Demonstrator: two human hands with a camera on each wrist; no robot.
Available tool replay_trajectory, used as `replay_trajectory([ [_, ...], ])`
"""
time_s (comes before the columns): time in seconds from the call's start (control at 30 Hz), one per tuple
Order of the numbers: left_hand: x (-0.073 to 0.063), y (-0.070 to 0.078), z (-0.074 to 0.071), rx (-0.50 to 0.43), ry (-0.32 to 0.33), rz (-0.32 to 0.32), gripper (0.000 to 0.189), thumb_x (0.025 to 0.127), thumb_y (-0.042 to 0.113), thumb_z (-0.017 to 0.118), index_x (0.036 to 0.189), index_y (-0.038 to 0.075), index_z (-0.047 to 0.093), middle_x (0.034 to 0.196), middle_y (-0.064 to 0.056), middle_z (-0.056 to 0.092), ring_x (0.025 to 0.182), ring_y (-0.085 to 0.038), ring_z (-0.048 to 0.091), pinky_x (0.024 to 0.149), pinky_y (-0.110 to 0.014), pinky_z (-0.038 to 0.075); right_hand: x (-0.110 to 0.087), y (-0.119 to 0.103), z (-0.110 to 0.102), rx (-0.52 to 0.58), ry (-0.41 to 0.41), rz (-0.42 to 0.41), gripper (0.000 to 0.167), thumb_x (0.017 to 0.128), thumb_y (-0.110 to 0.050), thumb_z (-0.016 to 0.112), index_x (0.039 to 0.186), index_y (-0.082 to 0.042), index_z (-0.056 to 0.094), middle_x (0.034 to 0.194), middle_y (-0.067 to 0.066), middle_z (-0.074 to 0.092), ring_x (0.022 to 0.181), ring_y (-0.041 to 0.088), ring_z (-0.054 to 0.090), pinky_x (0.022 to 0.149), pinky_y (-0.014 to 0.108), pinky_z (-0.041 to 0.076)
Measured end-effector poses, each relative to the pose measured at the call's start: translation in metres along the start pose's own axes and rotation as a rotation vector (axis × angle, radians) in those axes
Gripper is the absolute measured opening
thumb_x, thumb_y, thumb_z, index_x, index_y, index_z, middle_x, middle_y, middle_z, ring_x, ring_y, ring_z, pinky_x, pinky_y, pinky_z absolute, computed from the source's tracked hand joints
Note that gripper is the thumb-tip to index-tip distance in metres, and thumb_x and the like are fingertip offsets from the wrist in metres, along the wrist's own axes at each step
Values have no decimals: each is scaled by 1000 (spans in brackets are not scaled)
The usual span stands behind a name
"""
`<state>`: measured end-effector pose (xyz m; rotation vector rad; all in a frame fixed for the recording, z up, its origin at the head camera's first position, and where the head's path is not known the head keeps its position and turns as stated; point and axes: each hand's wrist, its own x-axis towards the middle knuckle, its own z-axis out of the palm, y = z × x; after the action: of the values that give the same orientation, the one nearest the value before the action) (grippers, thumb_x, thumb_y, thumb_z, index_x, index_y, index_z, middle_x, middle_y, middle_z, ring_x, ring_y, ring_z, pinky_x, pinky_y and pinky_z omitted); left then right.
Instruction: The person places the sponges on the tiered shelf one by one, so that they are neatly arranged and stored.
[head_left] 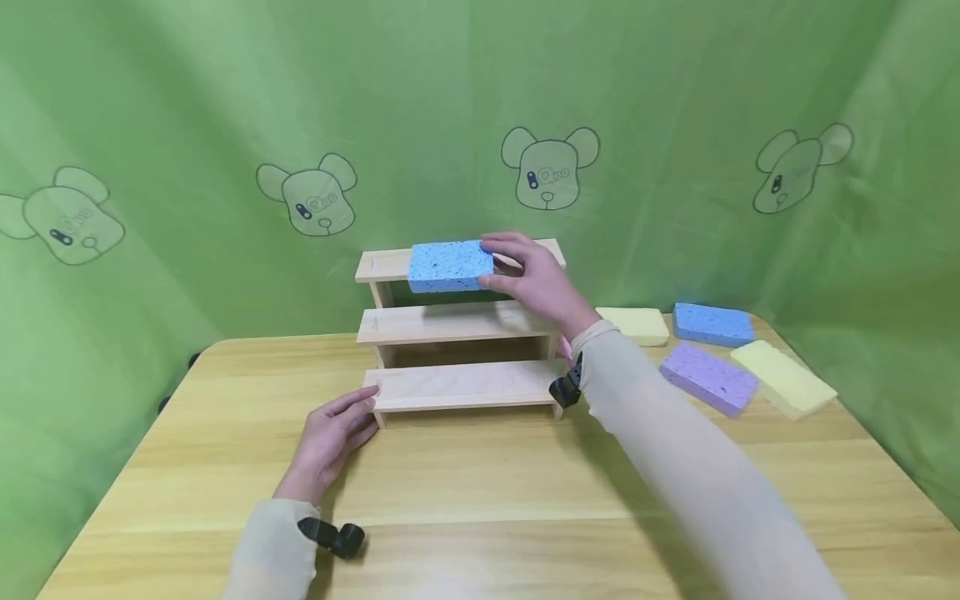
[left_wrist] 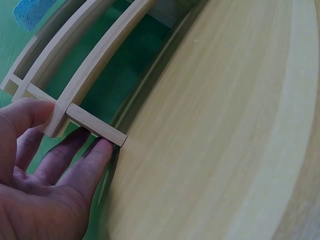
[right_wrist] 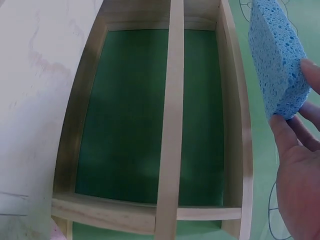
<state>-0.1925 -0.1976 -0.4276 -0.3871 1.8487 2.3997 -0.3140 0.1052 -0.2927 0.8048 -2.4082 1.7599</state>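
A small three-tier wooden shelf (head_left: 465, 385) stands on the table. My right hand (head_left: 543, 279) pinches the right end of a blue sponge (head_left: 446, 262) between thumb and fingers, at the height of the top tier. Pores dot the sponge (right_wrist: 277, 57) in the right wrist view; whether it touches the board I cannot tell. At the shelf's lower left corner, my left hand (head_left: 330, 442) holds the end of the bottom tier. Its thumb lies against the board edge and its fingers (left_wrist: 82, 172) against the leg in the left wrist view.
Right of the shelf lie another blue sponge (head_left: 712, 323), a purple sponge (head_left: 708, 379) and two pale yellow sponges, one at the back (head_left: 633, 325) and one at the right (head_left: 783, 379). Something pink (head_left: 565, 348) shows partly behind the right wrist. A green curtain (head_left: 427, 108) hangs behind the table.
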Motion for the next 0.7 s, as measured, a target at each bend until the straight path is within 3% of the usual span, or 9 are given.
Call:
replay_trajectory([
  [0.27,0,-2,-1,2,3,9,38,94,3,65,131,-4,58,143,-16,48,118,-28,57,96,-34,52,15,-4,5,1,1,-12,55,89,-6,72,139,3,51,146,4,42,133,23,44,111,34,38],
  [0.53,1,-2,-1,-1,9,6,39,93,3,65,131,-4,59,142,-15,48,120,-29,56,95,-34,53,26,0,8,-52,1,16,54,90,-9,72,139,2,51,146,5,43,131,25,45,104,22,42],
  [0.7,1,-2,0,-5,8,6,38,93,1,65,130,-5,58,142,-15,49,118,-28,58,95,-34,53,30,-1,9,-83,-13,31,53,92,-10,70,140,1,50,147,6,41,132,25,45,105,24,41],
])
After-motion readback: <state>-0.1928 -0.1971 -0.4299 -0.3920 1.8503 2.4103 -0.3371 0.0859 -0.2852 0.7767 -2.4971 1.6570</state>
